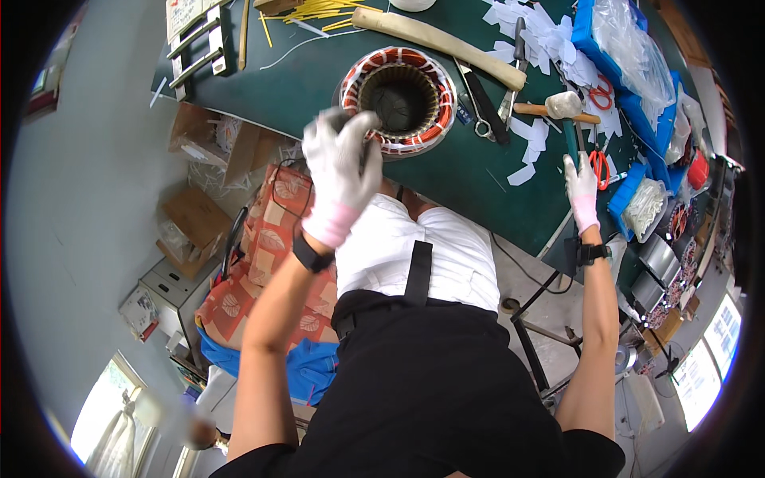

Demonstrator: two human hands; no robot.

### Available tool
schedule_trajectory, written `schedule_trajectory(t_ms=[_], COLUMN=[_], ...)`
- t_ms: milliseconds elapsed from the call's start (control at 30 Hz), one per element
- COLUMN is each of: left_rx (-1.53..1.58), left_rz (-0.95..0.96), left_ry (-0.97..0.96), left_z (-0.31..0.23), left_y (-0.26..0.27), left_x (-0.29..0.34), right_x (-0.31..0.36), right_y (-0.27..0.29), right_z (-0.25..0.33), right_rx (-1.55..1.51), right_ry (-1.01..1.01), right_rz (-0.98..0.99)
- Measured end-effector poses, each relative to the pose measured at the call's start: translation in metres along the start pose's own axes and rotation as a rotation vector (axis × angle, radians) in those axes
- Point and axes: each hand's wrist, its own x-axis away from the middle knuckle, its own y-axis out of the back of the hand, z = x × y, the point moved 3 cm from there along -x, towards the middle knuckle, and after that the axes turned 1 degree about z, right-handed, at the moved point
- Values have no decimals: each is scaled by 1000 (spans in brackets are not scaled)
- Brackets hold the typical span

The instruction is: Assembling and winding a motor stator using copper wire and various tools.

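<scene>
A motor stator (344, 94) stands upright on the green workbench, its orange-red windings laced with white cord around a dark, slotted bore. At its near left edge is my left hand (339, 163), in a white glove with a pink cuff. Its fingers are curled, slightly blurred, around something dark that I cannot make out. Far to the right, my gloved right hand (582, 187) is closed around a green-handled tool (570, 142), whose working end is not clear. Just beside that hand lie red-handled scissors (599, 169). A mallet (564, 105) lies beyond the tool.
Behind the stator lies a long wooden bat (438, 44), with a wrench (476, 107) to its right. White paper pieces (550, 40) are scattered near blue bins (586, 32). Yellow strips (319, 9) and a metal frame (197, 56) lie at the far left. Cardboard boxes (195, 215) are below.
</scene>
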Motion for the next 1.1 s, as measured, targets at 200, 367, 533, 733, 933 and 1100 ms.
schedule_trajectory(t_ms=[200,367,533,733,933,1100], left_rx=[-29,-88,-148,93,190,148], left_rz=[256,276,129,43,-128,-202], left_ry=[-657,-594,-490,-420,-380,-375], left_z=[20,29,32,20,28,25], left_y=[-13,-35,-35,-20,-28,-31], left_x=[-99,-102,-94,-95,-87,-85], right_x=[-15,-15,-34,-48,-59,-79], right_y=[-4,-37,-44,-40,-41,-44], right_z=[120,242,274,290,296,288], right_rx=[-9,-460,-298,-172,-95,-90], right_ry=[433,411,464,368,354,380], right_rz=[-111,304,432,566,640,730])
